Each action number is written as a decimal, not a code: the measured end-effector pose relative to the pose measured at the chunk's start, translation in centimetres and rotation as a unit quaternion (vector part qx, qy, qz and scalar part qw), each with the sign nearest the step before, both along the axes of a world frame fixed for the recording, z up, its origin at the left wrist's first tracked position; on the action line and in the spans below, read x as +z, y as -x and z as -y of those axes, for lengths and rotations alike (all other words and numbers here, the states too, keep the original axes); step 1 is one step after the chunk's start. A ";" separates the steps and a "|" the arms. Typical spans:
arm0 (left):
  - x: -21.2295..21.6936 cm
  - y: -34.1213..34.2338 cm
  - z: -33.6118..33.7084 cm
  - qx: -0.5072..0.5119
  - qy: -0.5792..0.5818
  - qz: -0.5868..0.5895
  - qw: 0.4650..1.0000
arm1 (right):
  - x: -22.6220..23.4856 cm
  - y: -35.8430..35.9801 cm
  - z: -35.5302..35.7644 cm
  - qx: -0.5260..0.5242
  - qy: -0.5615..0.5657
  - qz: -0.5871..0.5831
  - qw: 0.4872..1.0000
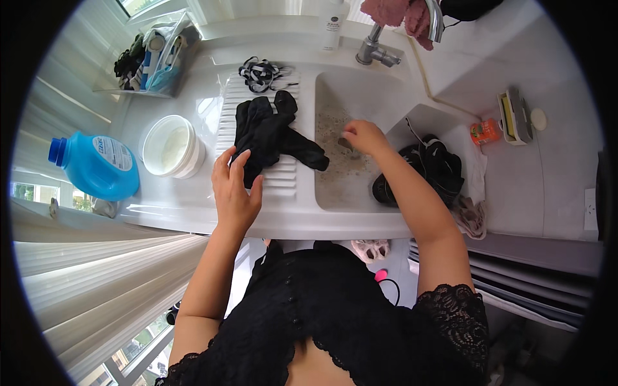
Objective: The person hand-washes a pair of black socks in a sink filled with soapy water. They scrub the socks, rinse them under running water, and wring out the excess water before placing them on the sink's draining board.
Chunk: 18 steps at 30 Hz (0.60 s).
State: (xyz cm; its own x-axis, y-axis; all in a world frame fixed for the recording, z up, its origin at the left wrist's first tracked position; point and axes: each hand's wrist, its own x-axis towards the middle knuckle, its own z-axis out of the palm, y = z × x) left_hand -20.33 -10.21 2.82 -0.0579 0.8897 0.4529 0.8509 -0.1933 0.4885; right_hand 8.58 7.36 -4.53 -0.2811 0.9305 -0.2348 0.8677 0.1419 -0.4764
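Black socks [267, 132] lie bunched on the ridged washboard [280, 186], one toe end reaching over the sink edge. My left hand [237, 190] rests at their near left side, fingers spread and fingertips by the cloth. Over the sink basin [335, 199] my right hand [365, 137] is closed in a pinch beside the greyish, foamy water [331, 122]. A small dark greyish thing shows under its fingertips; its kind I cannot make out. Black-and-white shoelaces [259, 74] lie heaped at the washboard's far end. Black shoes [428, 170] sit at the basin's right side.
To the left stand a white bucket [196, 161], a blue detergent bottle [106, 166] and a clear bin [170, 61] of items. A faucet [375, 51] with a pink cloth [418, 22] is at the back. An orange container [486, 132] stands by a brush holder [515, 116] on the right.
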 end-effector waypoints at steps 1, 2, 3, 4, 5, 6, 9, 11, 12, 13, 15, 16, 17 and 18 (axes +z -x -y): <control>0.2 -0.5 -0.2 -0.011 0.006 0.013 1.000 | -3.3 -3.1 -1.0 -0.020 0.049 0.125 0.991; 0.1 -0.7 -0.4 -0.013 0.011 -0.003 1.000 | -6.4 -5.7 -1.9 -0.038 0.097 0.246 0.964; 0.0 -0.8 -0.4 -0.011 0.017 -0.020 1.000 | -9.0 -7.4 -2.2 -0.029 0.125 0.296 0.947; -0.2 -0.9 -0.4 -0.007 0.023 -0.038 0.999 | -10.7 -8.2 -2.2 -0.016 0.151 0.344 0.927; -0.5 -0.9 -0.3 0.002 0.035 -0.043 0.998 | -11.6 -7.7 -1.5 -0.035 0.121 0.347 0.929; -0.7 -1.1 -0.3 0.003 0.042 -0.042 0.998 | -12.5 -7.0 -0.2 -0.054 0.090 0.349 0.931; -0.9 -1.0 0.0 0.012 0.065 -0.045 0.997 | -9.9 -1.6 1.8 0.050 0.141 0.290 0.945; -0.8 -0.8 0.3 0.047 0.057 -0.031 0.997 | -8.4 0.5 1.6 0.122 0.188 0.225 0.948; -0.7 -0.7 0.4 0.067 0.043 -0.027 0.996 | -8.6 0.9 0.9 0.131 0.195 0.188 0.954; -0.7 -0.2 0.6 0.074 0.052 -0.031 0.995 | -8.5 1.4 0.6 0.140 0.203 0.153 0.957; -0.9 0.6 1.0 0.089 0.068 -0.036 0.993 | -5.6 2.8 1.5 -0.013 0.049 -0.091 0.995; -0.9 0.8 1.3 0.095 0.091 -0.023 0.991 | -2.8 3.9 2.2 -0.023 0.066 -0.174 0.982; -0.9 1.0 1.5 0.100 0.112 -0.008 0.989 | 0.5 5.1 3.1 -0.032 0.084 -0.254 0.963; -0.9 1.1 1.5 0.102 0.132 0.007 0.986 | 2.1 5.9 3.9 -0.045 0.100 -0.332 0.937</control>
